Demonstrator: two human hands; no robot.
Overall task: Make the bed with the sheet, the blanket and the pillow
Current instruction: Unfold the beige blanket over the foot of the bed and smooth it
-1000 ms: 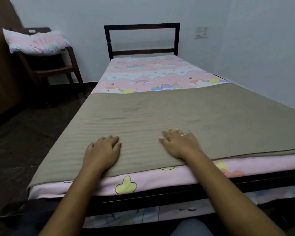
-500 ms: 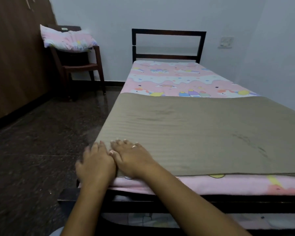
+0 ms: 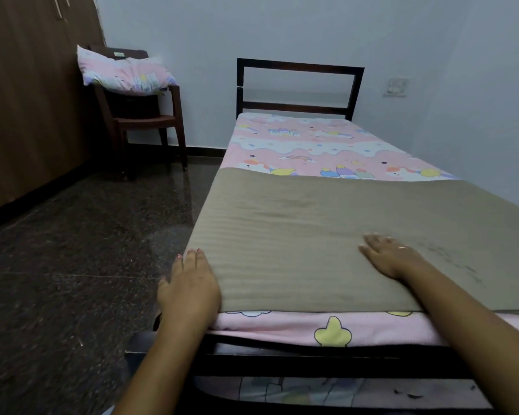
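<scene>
- Currently both hands lie flat, fingers straight, gripping nothing: the left hand [image 3: 189, 286] on a corner of the blanket [image 3: 327, 235] at the foot of the bed [image 3: 297, 65], the right hand [image 3: 390, 256] further across that foot.
- The blanket covers the bed's foot half over the sheet [image 3: 312, 145]; the pillow [image 3: 126, 73] sits on a chair [image 3: 144, 118] beside the bed's head.
- Probably best smoothed with palms sweeping outward, the hem kept square to the bed's foot.

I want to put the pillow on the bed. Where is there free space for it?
Free: the bare sheet between the headboard and the far edge of the blanket. The middle of the blanket is also free. Crowded: the near edge, where the left hand and the right hand rest flat on the blanket.
</scene>
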